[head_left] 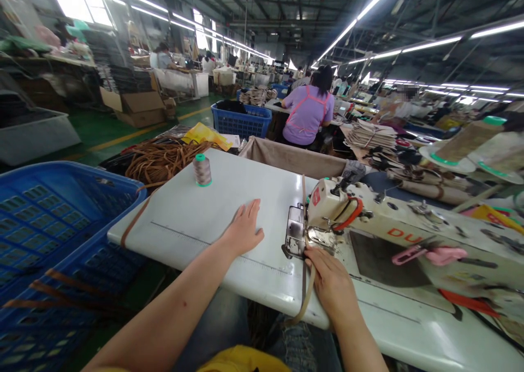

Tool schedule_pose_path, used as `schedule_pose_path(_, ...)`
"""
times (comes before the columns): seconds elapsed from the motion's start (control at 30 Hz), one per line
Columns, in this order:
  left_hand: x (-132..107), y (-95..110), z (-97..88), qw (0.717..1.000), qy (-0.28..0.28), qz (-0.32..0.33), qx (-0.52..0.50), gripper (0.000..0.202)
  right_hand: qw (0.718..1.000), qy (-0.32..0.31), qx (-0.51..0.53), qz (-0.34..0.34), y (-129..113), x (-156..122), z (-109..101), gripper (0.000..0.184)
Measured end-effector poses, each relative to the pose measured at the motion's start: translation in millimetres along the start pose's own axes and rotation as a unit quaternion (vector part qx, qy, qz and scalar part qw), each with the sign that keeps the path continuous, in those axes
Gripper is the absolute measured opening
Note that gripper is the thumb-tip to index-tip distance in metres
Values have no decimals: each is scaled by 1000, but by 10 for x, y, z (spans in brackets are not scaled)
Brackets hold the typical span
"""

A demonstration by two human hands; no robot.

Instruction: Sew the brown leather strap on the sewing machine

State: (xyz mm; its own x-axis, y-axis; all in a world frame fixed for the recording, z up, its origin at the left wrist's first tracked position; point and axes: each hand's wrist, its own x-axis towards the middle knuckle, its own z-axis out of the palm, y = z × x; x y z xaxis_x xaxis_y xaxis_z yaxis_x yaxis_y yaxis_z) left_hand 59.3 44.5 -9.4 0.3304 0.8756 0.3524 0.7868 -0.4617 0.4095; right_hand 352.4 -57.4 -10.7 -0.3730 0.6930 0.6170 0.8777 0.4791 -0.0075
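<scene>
Factory hall, long strip lights overhead, green floor, rows of workstations. A person in purple top (308, 112) seated ahead, back turned. White counter (229, 197) carries sewing machine (393, 219) at right.

Brown strap (303, 197) runs across counter, under machine's presser foot, then hangs off near edge. Right hand (331, 284) pinches strap just below foot. Left hand (243, 230) flat, fingers spread, palm on bare counter, well apart from strap, holding nothing.

Blue basket (49, 219) at left: few brown strips. Far blue basket (241, 122): dark material. Loose strap pile (164, 159) beyond counter. Thread spool (202, 170) upright on counter.
</scene>
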Motion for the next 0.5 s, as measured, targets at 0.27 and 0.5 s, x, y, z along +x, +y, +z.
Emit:
schedule_pose_path(0.27,-52,57,-15,998,18,40,47,88,1000,-11,7,6,5,-18,-2,30)
schedule_pose_path(0.5,-168,101,-34,997,42,57,35,86,1000,-8,-1,2,-11,2,-22,30)
